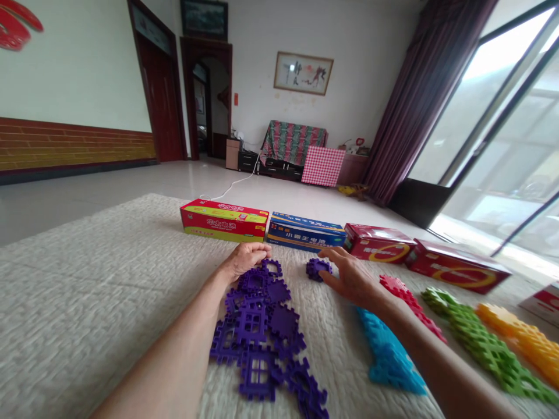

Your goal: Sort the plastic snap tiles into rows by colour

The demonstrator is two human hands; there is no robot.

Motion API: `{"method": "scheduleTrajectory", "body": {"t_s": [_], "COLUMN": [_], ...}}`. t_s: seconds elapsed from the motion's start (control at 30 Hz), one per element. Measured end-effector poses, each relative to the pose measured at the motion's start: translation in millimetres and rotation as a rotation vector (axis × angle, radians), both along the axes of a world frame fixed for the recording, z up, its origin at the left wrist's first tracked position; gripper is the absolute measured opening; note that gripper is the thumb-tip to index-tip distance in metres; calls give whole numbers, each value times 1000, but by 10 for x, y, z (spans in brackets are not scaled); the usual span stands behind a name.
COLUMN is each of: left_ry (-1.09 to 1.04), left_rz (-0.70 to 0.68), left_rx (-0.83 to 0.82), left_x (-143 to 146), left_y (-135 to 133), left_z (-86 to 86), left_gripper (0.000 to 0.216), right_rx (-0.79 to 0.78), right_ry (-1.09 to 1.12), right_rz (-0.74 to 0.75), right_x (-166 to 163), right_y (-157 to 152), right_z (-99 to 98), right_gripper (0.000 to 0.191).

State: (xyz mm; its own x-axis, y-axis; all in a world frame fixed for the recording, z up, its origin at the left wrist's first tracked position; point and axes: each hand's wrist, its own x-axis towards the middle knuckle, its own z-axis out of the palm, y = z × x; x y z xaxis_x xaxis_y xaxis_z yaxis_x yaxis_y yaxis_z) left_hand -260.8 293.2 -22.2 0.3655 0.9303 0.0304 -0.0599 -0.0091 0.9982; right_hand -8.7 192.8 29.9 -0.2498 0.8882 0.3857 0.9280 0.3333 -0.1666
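Note:
Purple plastic interlocking tiles (286,322) lie overlapped in a long pile in front of me, some with window grids and some solid. At the pile's far end, my left hand (248,259) has its fingers curled together against a square-holed purple tile (272,267); its thumb is mostly hidden. To the right, a small stack of purple tiles (312,270) sits apart on the mat. My right hand (348,272) is spread around that stack, with the thumb over its near side and the fingers beyond it. Whether the thumb presses on the stack I cannot tell.
Rows of blue tiles (388,352), red tiles (410,302), green tiles (484,346) and yellow tiles (524,334) lie at right. Behind stand a red-yellow battery box (225,222), a blue battery box (305,231) and dark red boxes (379,243). A quilted mat (109,279) lies beneath.

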Motion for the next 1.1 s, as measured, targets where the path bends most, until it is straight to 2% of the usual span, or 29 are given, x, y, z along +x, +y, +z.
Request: {"method": "scheduleTrajectory", "body": {"t_s": [0.1,0.27,0.47,0.57,0.77,0.97,1.1], "left_ry": [-6,-28,-17,-30,-26,20,37], "left_rz": [5,7,34,41,37,30,34], "left_rx": [-7,-17,9,27,3,65,97], "left_x": [4,5,-10,-8,1,-14,-9], "left_y": [-6,13,57,51,31,37,36], "left_z": [6,-7,-45,-41,-35,-58,-38], "left_gripper": [26,26,29,28,28,30,27], "right_rx": [-6,-138,-238,-273,-259,-243,-233], "right_ry": [44,9,-115,-168,-222,-250,-232], "right_rz": [126,290,202,158,129,76,66], "right_x": [-178,-567,-876,-970,-1051,-1110,-1099], "right_y": [-92,-72,291,373,344,227,271], "right_z": [42,20,-58,-93,-105,-94,-102], "right_gripper": [27,34,33,30,31,28,27]}}
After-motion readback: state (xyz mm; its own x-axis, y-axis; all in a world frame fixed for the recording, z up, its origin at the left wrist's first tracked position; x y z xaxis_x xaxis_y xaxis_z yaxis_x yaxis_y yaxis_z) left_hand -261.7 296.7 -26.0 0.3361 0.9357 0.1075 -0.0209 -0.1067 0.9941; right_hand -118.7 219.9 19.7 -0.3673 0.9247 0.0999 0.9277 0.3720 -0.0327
